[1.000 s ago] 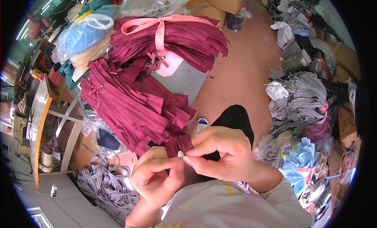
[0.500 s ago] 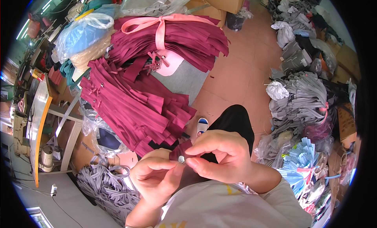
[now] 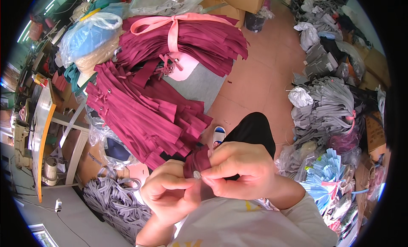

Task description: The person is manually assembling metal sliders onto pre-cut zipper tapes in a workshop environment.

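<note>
Close to my body, my left hand (image 3: 172, 189) and my right hand (image 3: 242, 168) meet, thumbs and forefingers pinched together. Between them is the end of a maroon zipper (image 3: 197, 161), with a small silvery piece (image 3: 196, 174) at its edge by the fingertips. That piece looks like a slider, though it is too small to be sure. Both hands are closed on the zipper; the left fingers partly cover it. Just beyond, many maroon zippers (image 3: 144, 115) lie fanned out, with small pulls at their far left ends. Behind these is a maroon bundle (image 3: 204, 45) tied with a pink ribbon (image 3: 173, 34).
A grey board (image 3: 199, 83) lies under the bundles. On the left stand a wood-edged table (image 3: 46, 119) and a pile of grey strips (image 3: 114, 200). Grey bundles (image 3: 327, 104) and a light blue bundle (image 3: 325, 174) line the right side. Cardboard boxes (image 3: 242, 0) stand at the back.
More of the maroon zipper now shows between my hands, its band lifted and turned into view. My right fingers have shifted slightly at the silvery piece. The bundles lie as before.
</note>
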A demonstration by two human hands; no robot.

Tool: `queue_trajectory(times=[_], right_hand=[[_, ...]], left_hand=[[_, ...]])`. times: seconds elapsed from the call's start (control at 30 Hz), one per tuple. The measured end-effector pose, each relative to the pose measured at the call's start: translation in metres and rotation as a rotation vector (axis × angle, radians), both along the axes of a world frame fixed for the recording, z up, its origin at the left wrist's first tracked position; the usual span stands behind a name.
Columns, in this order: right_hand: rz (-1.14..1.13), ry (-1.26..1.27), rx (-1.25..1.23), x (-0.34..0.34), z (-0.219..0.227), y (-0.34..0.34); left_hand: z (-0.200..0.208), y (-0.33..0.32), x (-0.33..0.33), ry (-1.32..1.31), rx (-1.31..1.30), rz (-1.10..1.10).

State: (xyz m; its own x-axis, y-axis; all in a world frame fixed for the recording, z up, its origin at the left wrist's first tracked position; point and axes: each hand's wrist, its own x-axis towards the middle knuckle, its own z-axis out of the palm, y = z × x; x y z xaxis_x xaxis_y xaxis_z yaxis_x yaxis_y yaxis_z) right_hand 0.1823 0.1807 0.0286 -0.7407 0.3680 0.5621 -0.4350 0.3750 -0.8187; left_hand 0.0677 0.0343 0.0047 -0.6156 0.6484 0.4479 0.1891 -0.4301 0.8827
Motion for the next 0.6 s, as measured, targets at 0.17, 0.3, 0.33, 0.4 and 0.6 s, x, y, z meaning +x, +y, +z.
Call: queue_trajectory(times=[0.17,0.3,0.33,0.4,0.6], right_hand=[[-0.040,-0.027,-0.008,0.002,-0.003,-0.004],[0.050,-0.015,-0.101,0.001,0.000,0.003],[0.061,-0.035,-0.099,0.001,0.002,0.004],[0.081,-0.051,-0.089,0.002,0.002,0.005],[0.092,-0.176,-0.090,0.000,0.006,0.006]], left_hand=[[0.002,0.003,-0.002,0.167,0.014,0.005],[0.012,0.007,0.001,0.171,-0.004,0.109],[0.014,0.008,0.001,0.233,-0.033,0.190],[0.014,0.001,-0.007,0.407,-0.108,0.196],[0.014,0.003,-0.006,-0.065,-0.156,0.003]])
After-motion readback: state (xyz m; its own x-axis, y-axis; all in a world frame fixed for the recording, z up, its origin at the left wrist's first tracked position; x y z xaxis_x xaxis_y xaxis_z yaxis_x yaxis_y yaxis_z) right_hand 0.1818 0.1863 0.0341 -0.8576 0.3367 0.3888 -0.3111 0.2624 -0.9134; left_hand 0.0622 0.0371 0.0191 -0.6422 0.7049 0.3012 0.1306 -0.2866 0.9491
